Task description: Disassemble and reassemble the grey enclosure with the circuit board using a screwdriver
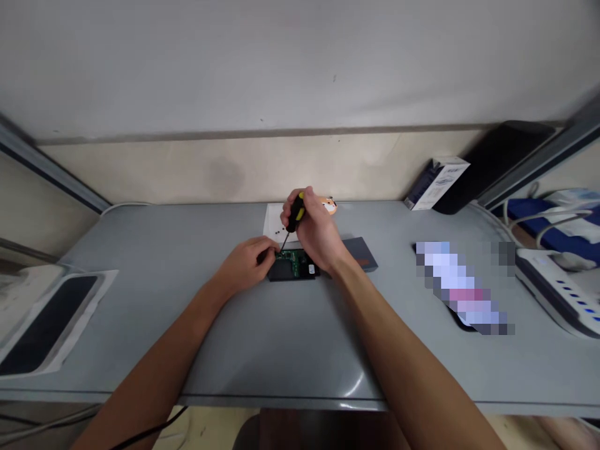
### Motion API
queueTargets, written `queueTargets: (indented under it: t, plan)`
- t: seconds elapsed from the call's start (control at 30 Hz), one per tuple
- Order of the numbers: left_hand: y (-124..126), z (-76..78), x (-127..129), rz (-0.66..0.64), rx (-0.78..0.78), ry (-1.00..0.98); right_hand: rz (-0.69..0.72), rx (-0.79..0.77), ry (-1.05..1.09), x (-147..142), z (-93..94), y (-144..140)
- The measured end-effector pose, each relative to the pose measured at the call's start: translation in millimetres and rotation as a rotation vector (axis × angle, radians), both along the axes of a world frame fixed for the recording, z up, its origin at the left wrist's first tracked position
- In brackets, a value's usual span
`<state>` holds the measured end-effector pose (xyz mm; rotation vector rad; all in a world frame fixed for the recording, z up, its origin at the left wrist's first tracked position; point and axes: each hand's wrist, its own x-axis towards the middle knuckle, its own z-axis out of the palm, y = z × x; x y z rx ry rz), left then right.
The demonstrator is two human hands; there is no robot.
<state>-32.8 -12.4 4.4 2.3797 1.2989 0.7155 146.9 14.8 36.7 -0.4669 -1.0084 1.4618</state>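
My right hand [312,225] is closed around a black-and-yellow screwdriver [296,212], which is tilted with its thin shaft pointing down to the left. The tip meets the upper left part of an opened black device with a green circuit board [295,261], lying flat on the table. At the device's left edge, my left hand [250,262] is closed, thumb and fingers together on its upper left corner beside the screwdriver tip. Whether a small part is between those fingers is hidden. Behind the device lies white paper [274,219] with several tiny dark screws [280,231].
A dark grey flat cover [360,253] lies right of the device, partly behind my right wrist. An orange-and-white animal-shaped item [329,205] is at the back. Farther right are a phone [462,315], a carton [435,184], a black cylinder [497,162] and a white power strip [557,290].
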Motion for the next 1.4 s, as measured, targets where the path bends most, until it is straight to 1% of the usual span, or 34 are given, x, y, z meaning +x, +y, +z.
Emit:
queueTargets:
  t: [0.13,0.27,0.37,0.43,0.67,0.73,0.8,0.87,0.93,1.0,1.07,1.13,1.23,1.3,1.37,1.4]
  plan:
    - [0.5,-0.5,-1.0,0.001,0.005,0.007,-0.03,0.003,-0.048,0.5,-2.3,-3.2]
    - [1.5,-0.2,-1.2,-0.001,-0.01,0.011,-0.08,0.059,-0.125,-2.2,-4.1,-1.7]
    - [1.6,0.8,-1.4,0.001,-0.011,0.009,-0.05,0.039,-0.068,-1.6,-3.5,0.9]
    - [1.5,1.3,-1.6,0.001,-0.006,0.009,-0.055,0.023,-0.047,-0.9,-3.1,1.9]
    - [2.3,1.0,-2.0,-0.012,-0.004,0.022,-0.174,-0.024,-0.024,-6.3,-3.2,1.6]
    - [2.3,1.4,-2.0,-0.017,-0.001,0.026,-0.155,-0.04,0.022,-6.2,-1.9,1.7]
    - [2.0,2.3,-2.5,-0.025,0.002,0.027,-0.097,-0.068,0.071,-4.3,-0.6,2.0]
    - [1.5,3.3,-3.3,-0.037,0.0,0.033,-0.065,-0.09,0.075,-1.8,0.0,2.2]
    - [1.0,4.3,-4.3,-0.052,0.0,0.047,-0.095,-0.1,0.039,-0.1,-0.7,2.4]
    - [0.9,5.4,-5.1,-0.062,0.004,0.066,-0.168,-0.094,-0.022,0.2,-2.7,2.6]
    - [1.0,6.5,-5.5,-0.072,0.013,0.086,-0.266,-0.051,-0.112,-0.3,-6.0,2.8]
    - [1.0,7.7,-5.4,-0.077,0.015,0.099,-0.351,0.036,-0.223,-0.9,-9.6,3.0]
    - [0.6,8.9,-4.9,-0.075,0.007,0.107,-0.415,0.174,-0.344,0.9,-9.5,2.7]
    - [0.1,9.0,-4.4,-0.067,0.014,0.111,-0.407,0.22,-0.329,7.1,-1.4,0.7]
    - [-0.3,9.2,-4.0,-0.057,0.02,0.113,-0.382,0.246,-0.266,20.2,12.8,-4.1]
    - [-0.4,9.6,-4.0,-0.051,0.011,0.11,-0.396,0.267,-0.262,29.8,20.6,-7.4]
